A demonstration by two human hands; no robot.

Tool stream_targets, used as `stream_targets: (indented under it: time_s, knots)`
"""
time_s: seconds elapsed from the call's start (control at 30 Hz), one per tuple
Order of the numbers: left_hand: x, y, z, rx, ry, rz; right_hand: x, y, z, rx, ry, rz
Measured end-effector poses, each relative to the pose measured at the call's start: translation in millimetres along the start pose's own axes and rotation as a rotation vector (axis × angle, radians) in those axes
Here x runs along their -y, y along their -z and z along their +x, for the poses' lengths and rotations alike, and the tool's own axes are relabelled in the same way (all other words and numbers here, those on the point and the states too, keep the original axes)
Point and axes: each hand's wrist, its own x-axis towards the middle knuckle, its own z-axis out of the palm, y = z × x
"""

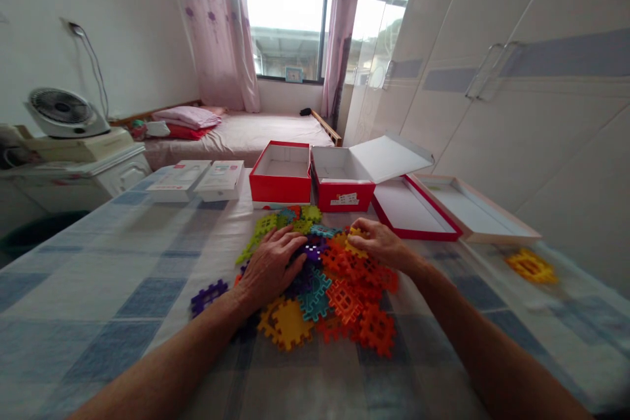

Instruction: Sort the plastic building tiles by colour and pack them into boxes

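Note:
A heap of plastic interlocking tiles with toothed edges lies in front of me, with orange tiles (361, 289) on the right side and green tiles (263, 228) at the back left. My left hand (273, 259) rests on the heap's left part, fingers stretched out over purple tiles (314, 252). At the back right of the heap, my right hand (378, 241) pinches a yellow tile (356, 241) between thumb and fingers. Nearer to me are yellow tiles (290, 325) and a teal tile (315, 295). One purple tile (207, 296) lies apart at the left.
Behind the heap stand an open red box (280, 191) and another red box with its white flap raised (394, 156). Shallow lids, one red (418, 226) and one cream (497, 234), lie to the right. Yellow tiles (531, 267) sit far right. Two white boxes (220, 180) are back left.

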Motion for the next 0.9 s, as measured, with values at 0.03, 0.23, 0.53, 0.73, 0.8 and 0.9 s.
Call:
stream_targets:
  time_s: [0.03, 0.23, 0.53, 0.73, 0.8, 0.9]
  knots:
    - [0, 0, 0, 0.000, 0.000, 0.000, 2, -3, 1, 0.016, 0.017, -0.023]
    - [1, -2, 0, 0.004, -0.009, -0.001, 0, -7, -3, -0.001, 0.091, -0.010]
    - [0, -2, -1, 0.005, -0.003, -0.009, 1, -5, 2, -0.078, 0.077, -0.240]
    - [0, -2, 0, -0.008, -0.011, -0.007, 3, -15, 10, 0.029, 0.024, -0.387]
    - [0, -2, 0, -0.004, -0.009, -0.004, 1, -16, 11, 0.009, 0.008, -0.410]
    - [-1, -2, 0, 0.004, 0.000, 0.002, -2, -14, 9, 0.010, 0.052, -0.386]
